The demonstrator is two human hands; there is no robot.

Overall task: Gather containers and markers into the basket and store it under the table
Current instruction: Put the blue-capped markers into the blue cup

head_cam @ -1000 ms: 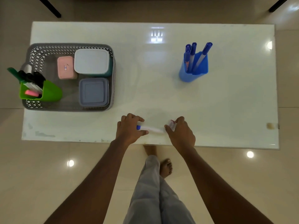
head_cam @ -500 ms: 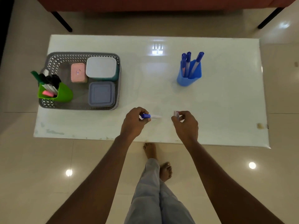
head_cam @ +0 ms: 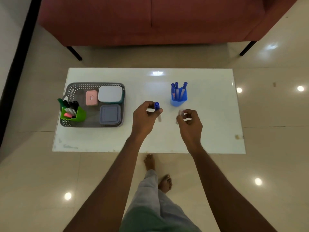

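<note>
My left hand [head_cam: 145, 117] holds a blue-capped white marker [head_cam: 157, 109] upright above the white table [head_cam: 209, 114]. My right hand [head_cam: 190, 122] pinches a small pale object [head_cam: 179, 113], too small to identify. A blue holder [head_cam: 178, 99] with several blue markers stands just beyond my hands. At the table's left sits a grey perforated basket [head_cam: 73, 86]. In it are a green holder [head_cam: 78, 114] of markers, a pink box [head_cam: 91, 97], a white-lidded container [head_cam: 110, 94] and a grey-blue container [head_cam: 110, 114].
A red sofa [head_cam: 150, 20] on black legs stands beyond the table on a glossy tiled floor [head_cam: 33, 173]. My legs and bare feet are below the table's near edge. A small brown mark [head_cam: 237, 136] is at the table's right edge.
The view has pulled back and tilted up. Both hands have lifted off the table and parted, and the marker in my left hand has turned from lying level to upright.
</note>
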